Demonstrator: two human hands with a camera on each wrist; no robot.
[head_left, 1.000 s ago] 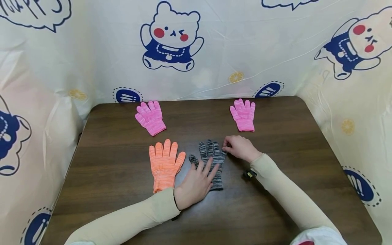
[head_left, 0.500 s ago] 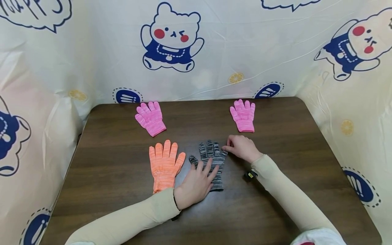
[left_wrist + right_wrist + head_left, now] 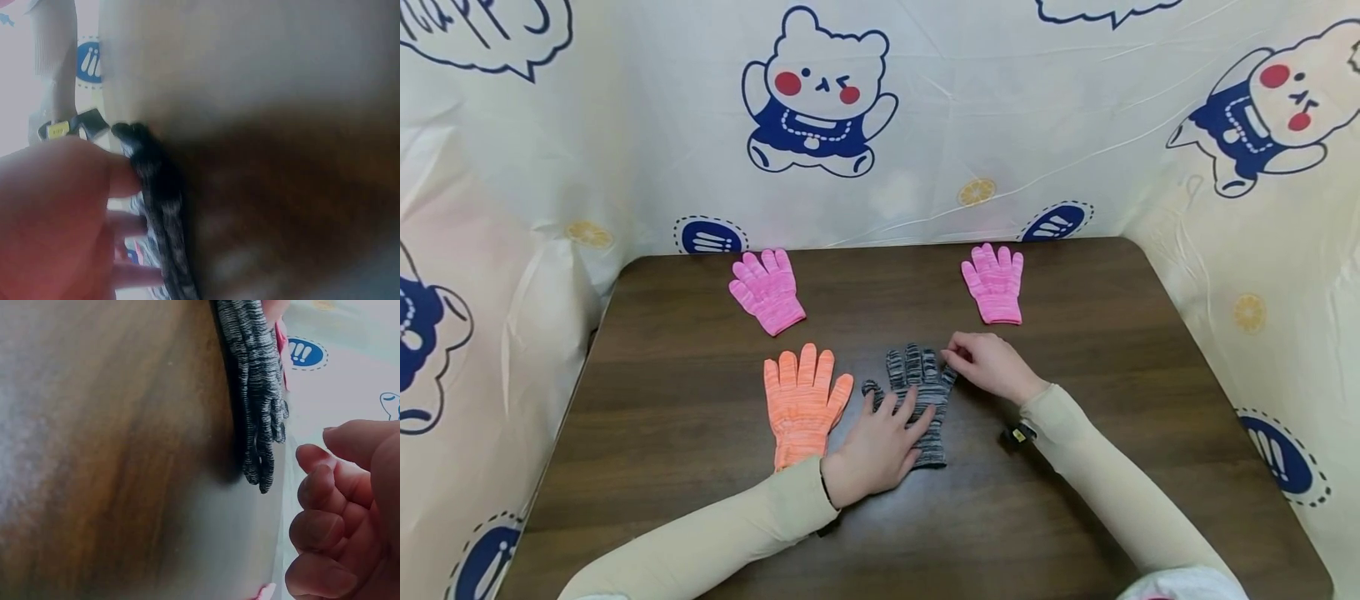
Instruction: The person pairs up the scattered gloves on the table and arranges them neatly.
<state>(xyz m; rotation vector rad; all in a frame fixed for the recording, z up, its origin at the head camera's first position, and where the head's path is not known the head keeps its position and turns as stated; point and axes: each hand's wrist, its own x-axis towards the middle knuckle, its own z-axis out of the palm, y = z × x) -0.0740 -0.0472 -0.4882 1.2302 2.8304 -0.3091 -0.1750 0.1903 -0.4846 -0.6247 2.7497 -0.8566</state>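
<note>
A grey-and-black striped knit glove lies flat near the middle of the table, its fingers towards the far side. My left hand rests on its palm and thumb side with fingers spread. At the glove's rightmost finger is my right hand, loosely curled. In the right wrist view, a gap shows between the right thumb and forefinger, with nothing held. The striped glove appears apart from those fingers there. An orange glove lies left of the striped one, its cuff partly behind my left sleeve.
Two pink gloves lie at the table's far edge, one pink glove at left and another pink glove at right. The brown wooden table is bordered by a white printed cloth at the back and sides.
My right fingertips have shifted slightly around the striped glove's rightmost finger, which now points a little further outward. My left hand has stayed on the glove.
</note>
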